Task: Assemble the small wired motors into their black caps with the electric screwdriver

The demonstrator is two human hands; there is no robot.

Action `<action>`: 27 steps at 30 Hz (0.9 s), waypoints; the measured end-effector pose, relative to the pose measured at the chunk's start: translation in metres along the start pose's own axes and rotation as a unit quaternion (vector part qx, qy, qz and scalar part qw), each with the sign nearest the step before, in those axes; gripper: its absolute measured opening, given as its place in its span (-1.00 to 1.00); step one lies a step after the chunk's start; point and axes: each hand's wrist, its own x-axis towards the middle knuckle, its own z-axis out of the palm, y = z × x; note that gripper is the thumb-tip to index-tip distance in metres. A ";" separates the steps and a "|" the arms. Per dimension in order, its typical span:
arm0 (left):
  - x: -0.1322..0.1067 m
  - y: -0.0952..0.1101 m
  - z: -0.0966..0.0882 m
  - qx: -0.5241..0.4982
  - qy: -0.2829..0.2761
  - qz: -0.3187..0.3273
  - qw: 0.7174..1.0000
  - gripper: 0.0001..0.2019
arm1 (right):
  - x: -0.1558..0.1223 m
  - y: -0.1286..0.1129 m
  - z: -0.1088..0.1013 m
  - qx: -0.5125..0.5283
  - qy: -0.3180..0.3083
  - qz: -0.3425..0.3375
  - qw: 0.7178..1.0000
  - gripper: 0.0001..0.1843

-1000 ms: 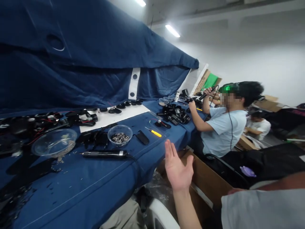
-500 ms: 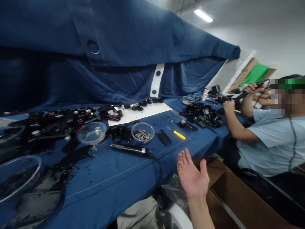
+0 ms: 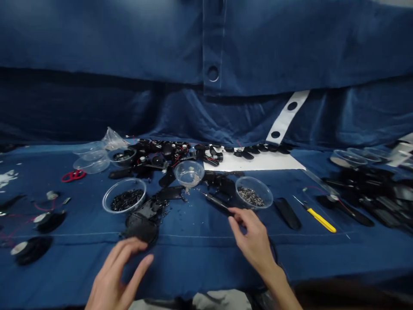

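My right hand [image 3: 252, 234] closes around the rear of a black electric screwdriver [image 3: 215, 201], whose tip points up and left on the blue cloth and whose dark cable runs down past my wrist. My left hand [image 3: 118, 273] hovers at the near edge of the table with its fingers spread, holding nothing. Its fingertips are close to a round black plastic cover [image 3: 141, 229], and I cannot tell whether they touch it. Broken black casing pieces [image 3: 151, 210] and small crumbs lie just beyond that cover.
On the blue-covered table [image 3: 200, 262] stand a bowl of black screws [image 3: 124, 200], a clear bowl [image 3: 189, 173], and a bowl of mixed screws [image 3: 253, 192]. Black parts sit on a white board [image 3: 254, 162]. A yellow-handled screwdriver [image 3: 321, 219] lies right.
The view has swung left to face the table squarely. My right hand has dropped from raised and open onto the electric screwdriver. My left hand has entered at the bottom.
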 end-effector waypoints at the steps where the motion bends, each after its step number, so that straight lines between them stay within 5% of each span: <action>1: 0.012 -0.008 0.005 0.056 0.031 0.028 0.998 -0.60 | 0.007 -0.002 0.007 -0.042 -0.013 -0.034 0.998 -0.73; 8: 0.042 -0.055 0.033 0.201 0.060 0.158 0.965 -0.57 | 0.017 0.012 0.034 -0.215 -0.033 -0.059 0.974 -0.59; 14: 0.037 -0.033 0.040 0.176 0.071 0.171 0.967 -0.53 | 0.013 0.034 0.044 -0.266 -0.013 -0.094 0.959 -0.62; 17: 0.023 -0.021 0.024 0.164 0.132 0.110 0.971 -0.56 | 0.010 0.044 0.047 -0.249 0.010 -0.135 0.959 -0.64; 20: 0.013 -0.031 -0.010 0.161 0.216 0.010 0.963 -0.62 | 0.006 0.055 0.047 -0.241 0.033 -0.181 0.953 -0.59; 22: 0.012 -0.052 -0.039 0.198 0.306 -0.109 0.925 -0.51 | 0.003 0.060 0.047 -0.244 0.036 -0.207 0.947 -0.56; 24: 0.017 -0.077 -0.066 0.239 0.391 -0.246 0.854 -0.29 | 0.003 0.062 0.047 -0.240 0.029 -0.219 0.945 -0.53; 27: 0.035 -0.110 -0.097 0.239 0.385 -0.295 0.841 -0.04 | 0.003 0.059 0.045 -0.232 0.019 -0.217 0.948 -0.50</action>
